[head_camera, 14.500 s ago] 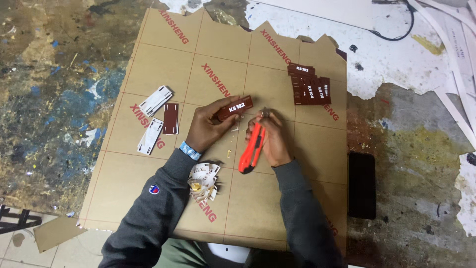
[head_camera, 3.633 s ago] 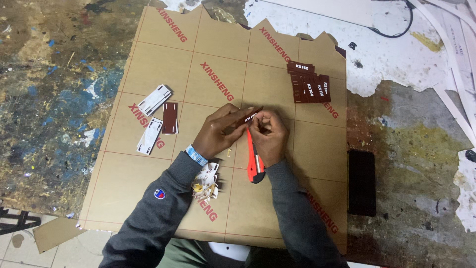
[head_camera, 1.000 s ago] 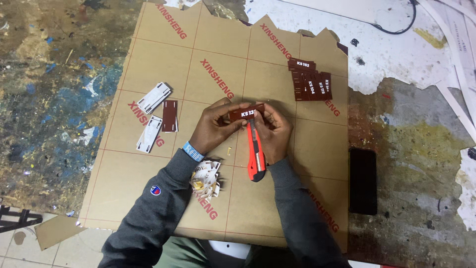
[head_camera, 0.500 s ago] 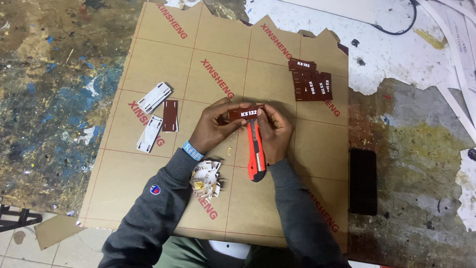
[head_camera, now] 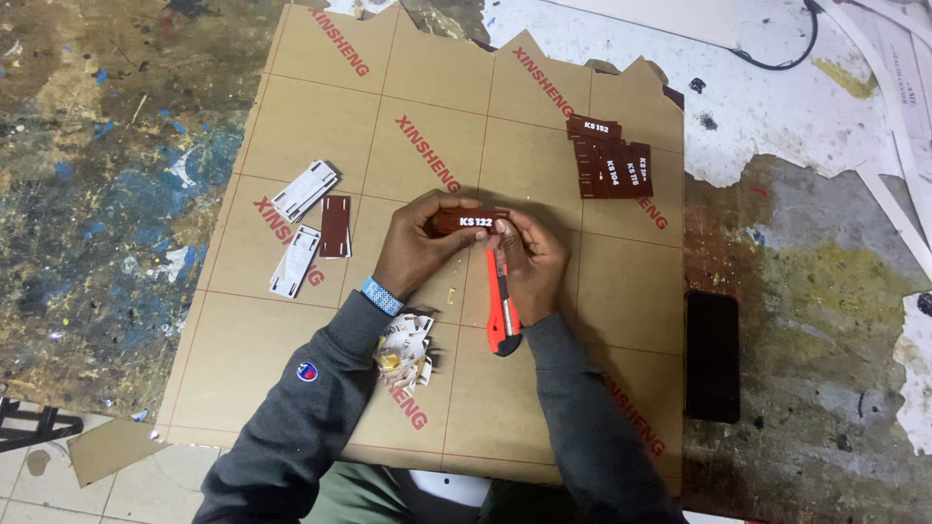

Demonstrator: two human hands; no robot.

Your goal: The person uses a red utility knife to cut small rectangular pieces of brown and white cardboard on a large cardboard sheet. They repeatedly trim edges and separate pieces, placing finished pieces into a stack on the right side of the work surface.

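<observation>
Brown plaque (head_camera: 471, 221) stays pinched between both hands, left hand (head_camera: 419, 245) and right hand (head_camera: 532, 254); orange knife (head_camera: 501, 309) now lies idle beneath, so cutting has paused.

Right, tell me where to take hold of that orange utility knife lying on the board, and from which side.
Take the orange utility knife by its wide orange handle at the near end, coming from above and from the person's side. It lies flat on the brown board, running front to back. Its blade end points away, tucked under the right hand, so that end is probably best avoided.

Black phone (head_camera: 712, 355), paper scraps (head_camera: 406, 347), white cable (head_camera: 777, 49)
</observation>
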